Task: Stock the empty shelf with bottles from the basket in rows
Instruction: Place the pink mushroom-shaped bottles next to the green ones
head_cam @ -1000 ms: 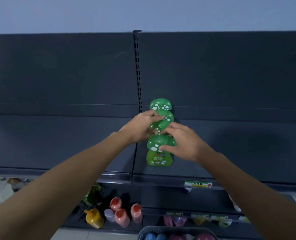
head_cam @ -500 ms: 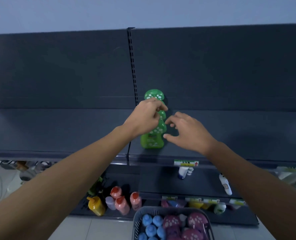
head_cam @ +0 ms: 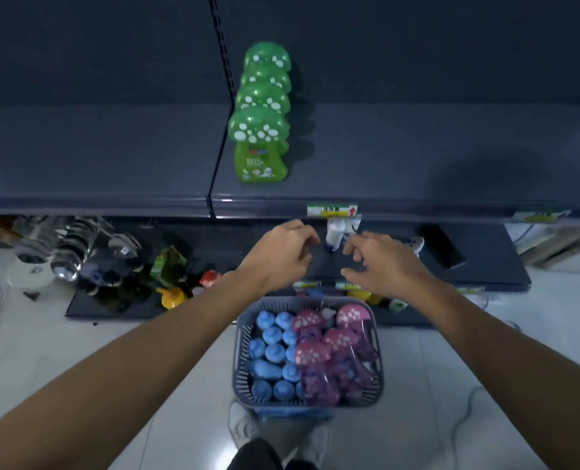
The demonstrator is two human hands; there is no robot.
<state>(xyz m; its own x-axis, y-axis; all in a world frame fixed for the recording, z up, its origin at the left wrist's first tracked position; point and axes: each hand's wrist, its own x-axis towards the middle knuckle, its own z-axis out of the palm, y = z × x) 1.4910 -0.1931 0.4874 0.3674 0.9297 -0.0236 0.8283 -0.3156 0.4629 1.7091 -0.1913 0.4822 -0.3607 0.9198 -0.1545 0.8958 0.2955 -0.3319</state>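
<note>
Several green mushroom-capped bottles [head_cam: 260,130] stand in a single row running front to back on the dark shelf [head_cam: 400,171], just right of the shelf's seam. Below on the floor sits a grey basket [head_cam: 243,351] holding blue round-capped bottles [head_cam: 273,354] on its left and pink mushroom-capped bottles [head_cam: 329,354] on its right. My left hand [head_cam: 280,256] and my right hand [head_cam: 380,262] hover side by side above the basket's far rim, below the shelf edge. Both have loosely curled fingers and hold nothing.
Lower shelves carry assorted goods: metal ladles [head_cam: 68,252] at left, green packets [head_cam: 168,262], a yellow bottle [head_cam: 171,296], a white bottle [head_cam: 334,232]. A price tag [head_cam: 332,210] sits on the shelf's front edge. My shoes [head_cam: 244,425] stand on the white tiled floor behind the basket.
Both hands let go of the green bottles and dropped from the shelf to just above the basket. The view tilted down, bringing the whole basket into sight.
</note>
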